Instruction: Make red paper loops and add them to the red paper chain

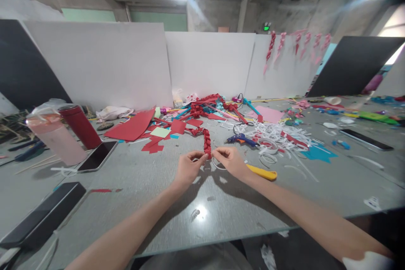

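My left hand (pixel 190 166) and my right hand (pixel 230 162) come together over the middle of the table. Between them runs a red folded paper chain (pixel 206 139), its near end pinched by the fingertips of both hands. The chain's far part bends left toward a pile of red paper pieces (pixel 198 110). Beside my right fingers a thin white ring-like strip (pixel 218 164) shows, partly hidden by the hand. Just right of that hand lies a yellow-handled cutter (pixel 262 172). A blue glue gun (pixel 242 139) rests a bit farther back.
Shredded white paper strips (pixel 278 133) and a roll of tape (pixel 267 145) lie to the right. At left are a red bottle (pixel 80 126), a pink bottle (pixel 57 137), a phone (pixel 98 156) and a long black box (pixel 44 215). White panels (pixel 210 63) stand behind, with twisted paper chains hanging.
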The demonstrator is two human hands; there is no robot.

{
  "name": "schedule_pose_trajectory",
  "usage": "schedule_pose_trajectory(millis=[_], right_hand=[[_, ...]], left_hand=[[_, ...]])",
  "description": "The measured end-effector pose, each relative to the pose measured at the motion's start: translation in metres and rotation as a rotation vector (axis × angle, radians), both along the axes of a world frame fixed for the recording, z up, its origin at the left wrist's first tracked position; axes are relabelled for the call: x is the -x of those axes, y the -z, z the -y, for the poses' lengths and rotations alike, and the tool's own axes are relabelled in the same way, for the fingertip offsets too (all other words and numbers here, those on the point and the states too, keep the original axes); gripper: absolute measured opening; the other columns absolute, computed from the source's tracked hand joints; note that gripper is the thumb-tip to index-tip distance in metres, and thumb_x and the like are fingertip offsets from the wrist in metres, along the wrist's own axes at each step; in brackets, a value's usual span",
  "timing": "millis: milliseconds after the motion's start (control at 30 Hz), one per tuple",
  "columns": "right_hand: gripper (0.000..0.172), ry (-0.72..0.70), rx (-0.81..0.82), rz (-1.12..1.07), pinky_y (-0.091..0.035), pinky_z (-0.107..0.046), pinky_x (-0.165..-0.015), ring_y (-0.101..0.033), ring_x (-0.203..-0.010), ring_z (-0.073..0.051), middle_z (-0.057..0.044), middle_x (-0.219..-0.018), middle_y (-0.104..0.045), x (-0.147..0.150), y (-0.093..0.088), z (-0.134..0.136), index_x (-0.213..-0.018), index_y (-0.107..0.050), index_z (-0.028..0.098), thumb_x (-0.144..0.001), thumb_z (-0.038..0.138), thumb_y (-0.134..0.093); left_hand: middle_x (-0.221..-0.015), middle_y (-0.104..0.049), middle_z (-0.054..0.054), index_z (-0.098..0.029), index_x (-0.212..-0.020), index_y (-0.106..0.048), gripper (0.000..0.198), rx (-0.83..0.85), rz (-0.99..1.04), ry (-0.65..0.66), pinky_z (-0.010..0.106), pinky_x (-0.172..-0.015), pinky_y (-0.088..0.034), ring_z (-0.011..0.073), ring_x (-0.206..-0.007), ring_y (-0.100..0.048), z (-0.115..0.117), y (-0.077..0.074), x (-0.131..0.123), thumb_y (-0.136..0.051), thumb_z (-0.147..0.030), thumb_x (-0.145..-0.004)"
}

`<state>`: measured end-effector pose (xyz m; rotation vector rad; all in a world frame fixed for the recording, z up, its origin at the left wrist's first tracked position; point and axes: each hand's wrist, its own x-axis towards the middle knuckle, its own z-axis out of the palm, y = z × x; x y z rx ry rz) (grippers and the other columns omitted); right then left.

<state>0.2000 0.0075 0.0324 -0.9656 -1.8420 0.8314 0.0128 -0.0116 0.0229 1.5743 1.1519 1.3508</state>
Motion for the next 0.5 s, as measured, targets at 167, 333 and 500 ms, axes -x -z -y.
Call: schedule_pose_trajectory(millis=[167,333,500], right_hand=[[0.035,0.000,0.015,-0.015,-0.036,-0.027,-0.058,-0.049,-0.063,-0.014,-0.002,-0.071,-0.065,0.002,0.003,-0.003,-0.081,-0.073,0.017,-0.089,0.050,-0.065],[0.038,-0.014,0.062,-0.050,-0.033,-0.026,-0.055,-0.046,-0.058,-0.012,-0.001,-0.068,-0.062,0.002,0.006,-0.005,-0.079,-0.073,0.017,-0.087,0.053,-0.067],[0.039,-0.001,0.052,-0.064,-0.032,-0.026,-0.053,-0.045,-0.056,-0.012,-0.001,-0.067,-0.063,0.002,0.006,-0.005,-0.081,-0.073,0.017,-0.086,0.055,-0.068]], left_hand=[[-0.078,-0.075,0.009,-0.017,-0.084,-0.079,0.031,-0.001,-0.004,0.003,0.030,-0.064,-0.053,0.0186,-0.068,-0.067,-0.001,0.001,0.000,-0.074,-0.048,-0.084],[-0.078,-0.075,0.009,-0.016,-0.085,-0.078,0.028,0.013,-0.037,0.025,0.029,-0.063,-0.051,0.0183,-0.067,-0.067,0.000,-0.001,0.001,-0.071,-0.043,-0.087],[-0.080,-0.076,0.007,-0.018,-0.081,-0.079,0.022,-0.221,-0.274,-0.024,0.030,-0.067,-0.050,0.0199,-0.072,-0.068,0.004,-0.021,0.012,-0.068,-0.035,-0.089]])
